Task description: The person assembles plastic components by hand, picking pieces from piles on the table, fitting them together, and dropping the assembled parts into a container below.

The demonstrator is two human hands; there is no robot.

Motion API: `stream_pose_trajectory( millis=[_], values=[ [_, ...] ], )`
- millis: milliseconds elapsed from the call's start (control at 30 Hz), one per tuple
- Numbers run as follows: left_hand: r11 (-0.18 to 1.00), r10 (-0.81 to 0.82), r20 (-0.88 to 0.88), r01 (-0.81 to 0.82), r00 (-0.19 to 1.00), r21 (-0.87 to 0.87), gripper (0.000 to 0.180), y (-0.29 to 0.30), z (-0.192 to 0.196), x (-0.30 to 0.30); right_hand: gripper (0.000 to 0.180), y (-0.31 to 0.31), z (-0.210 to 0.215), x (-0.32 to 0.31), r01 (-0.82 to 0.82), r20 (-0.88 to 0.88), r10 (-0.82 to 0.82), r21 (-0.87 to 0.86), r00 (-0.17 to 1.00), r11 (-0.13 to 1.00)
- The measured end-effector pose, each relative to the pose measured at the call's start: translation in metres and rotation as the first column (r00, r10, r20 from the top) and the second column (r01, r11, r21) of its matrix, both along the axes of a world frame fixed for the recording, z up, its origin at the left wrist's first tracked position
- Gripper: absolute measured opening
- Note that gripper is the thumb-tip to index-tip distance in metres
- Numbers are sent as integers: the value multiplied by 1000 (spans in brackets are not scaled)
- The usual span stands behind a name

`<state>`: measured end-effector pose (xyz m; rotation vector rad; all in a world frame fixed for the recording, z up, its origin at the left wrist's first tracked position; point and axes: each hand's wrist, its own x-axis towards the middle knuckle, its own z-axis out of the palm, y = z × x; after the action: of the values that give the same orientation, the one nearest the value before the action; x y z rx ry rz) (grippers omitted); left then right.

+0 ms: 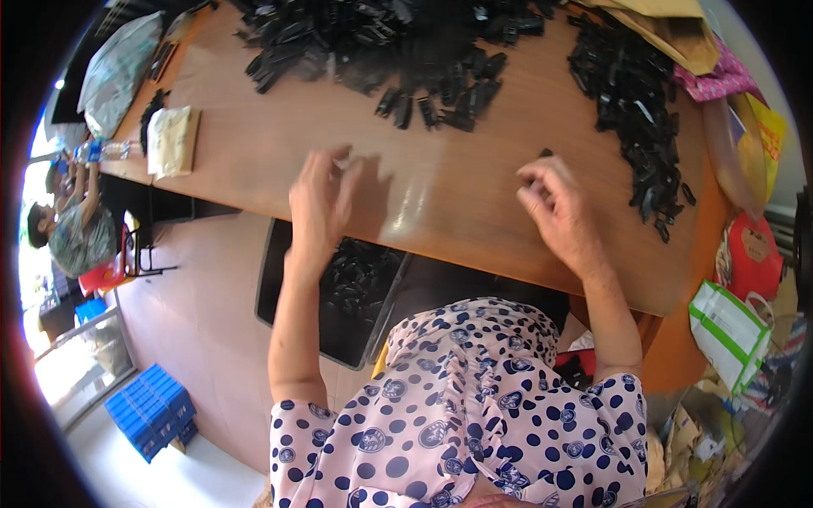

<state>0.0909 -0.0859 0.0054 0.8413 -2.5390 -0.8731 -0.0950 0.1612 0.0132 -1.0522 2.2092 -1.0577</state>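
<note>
Currently, my two hands are positioned at the near side of the brown desk (457,182), spaced well apart. My left hand (320,196) is at the near edge, with thumb and fingers spread to leave a narrow gap; motion blurs the fingertips, and a shadow falls on the surface just to their right. My right hand (561,207) has its fingers curled toward the thumb. A small dark piece (546,153) shows just beyond its fingertips; I cannot tell whether that hand grips it or whether it lies on the surface. The main heap of black parts (381,38) occupies the far middle of the desk, beyond both hands. A second pile of black parts (635,110) extends along the right side, nearer to my right hand. Below the near edge, to the left of my body, a black crate (275,275) contains further loose black parts (351,279). A beige packet (174,141) rests at the left end of the desk, with a clear bottle (113,151) beside it. A tan bag (682,42) lies at the far right corner. Stacked blue crates (151,406) stand on the floor at lower left, and a seated co-worker (83,241) is visible farther left.
</note>
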Motion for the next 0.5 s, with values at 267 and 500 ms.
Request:
stream_pose_trajectory(
  millis=[267, 500],
  values=[
    [947, -137, 189, 185, 972, -263, 21, -61, -41, -92, 27, 5, -6, -56, -169, -514, 242, 184, 823, 968],
    [994, -79, 205, 61, 975, 94, 26, -42, -24, -75, 29, 12, -28, -50, -159, -141, 153, -35, 978, 987]
  ],
)
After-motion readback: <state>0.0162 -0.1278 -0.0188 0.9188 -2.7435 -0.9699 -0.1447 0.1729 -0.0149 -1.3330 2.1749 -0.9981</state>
